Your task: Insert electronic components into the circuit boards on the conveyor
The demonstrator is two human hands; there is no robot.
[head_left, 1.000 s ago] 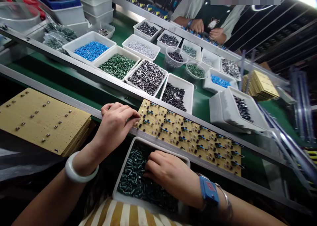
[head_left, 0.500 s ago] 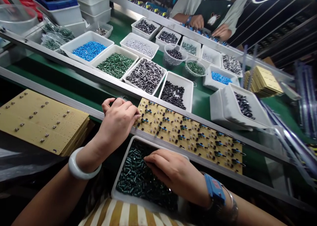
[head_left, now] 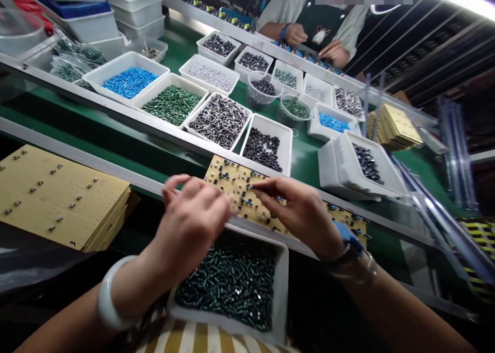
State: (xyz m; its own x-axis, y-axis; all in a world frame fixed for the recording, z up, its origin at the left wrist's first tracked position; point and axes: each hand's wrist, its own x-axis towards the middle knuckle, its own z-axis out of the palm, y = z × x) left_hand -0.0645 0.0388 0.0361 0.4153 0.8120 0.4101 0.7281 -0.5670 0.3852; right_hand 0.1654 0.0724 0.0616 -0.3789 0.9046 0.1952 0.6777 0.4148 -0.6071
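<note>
My right hand point(head_left: 297, 209) is over a tan perforated circuit board point(head_left: 232, 185), its thumb and forefinger pinched on a small dark capacitor point(head_left: 249, 186) just above the board. Many small components stand in rows on the board, and my hands hide part of it. My left hand point(head_left: 189, 227) has curled fingers and sits at the board's near left edge, and I cannot tell whether it holds anything. Below both hands is a white tray point(head_left: 284, 286) heaped with dark green capacitors.
A stack of tan boards point(head_left: 62, 198) lies to the left behind a metal rail point(head_left: 93, 162). White trays of sorted components stand on a green belt point(head_left: 108, 105). A co-worker's hands point(head_left: 309, 44) work across the belt. Another board stack point(head_left: 394, 129) stands far right.
My right hand has left the capacitor tray and risen onto the board, pinching a small part. My left hand has curled and shifted slightly right.
</note>
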